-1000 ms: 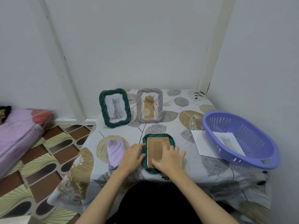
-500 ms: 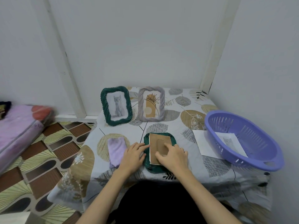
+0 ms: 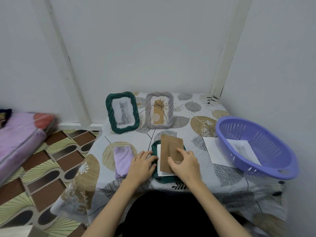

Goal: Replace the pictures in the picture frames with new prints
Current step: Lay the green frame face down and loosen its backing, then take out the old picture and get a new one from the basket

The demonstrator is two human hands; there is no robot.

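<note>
Your face-down green frame [image 3: 154, 175] lies at the near middle of the table [image 3: 227, 175], and its brown backing board [image 3: 168, 151] is lifted out of the recess and skewed toward the far side. Your right hand [image 3: 185, 162] grips the board's near end with curled fingers; your left hand [image 3: 142, 164] rests with relaxed fingers on the frame's left rim, steadying it. The board looks thin, light and fairly stiff, so keep hold at an edge and lift it flat. The white print [image 3: 159, 159] showing beneath looks flimsy and likely to crease; take it by a corner. The glass, if there is one, is hidden under the print, and your right hand covers the board's near edge. The replacement prints are partly hidden: one sheet [image 3: 210, 149] runs under the purple basket [image 3: 280, 175], another lies inside it.
</note>
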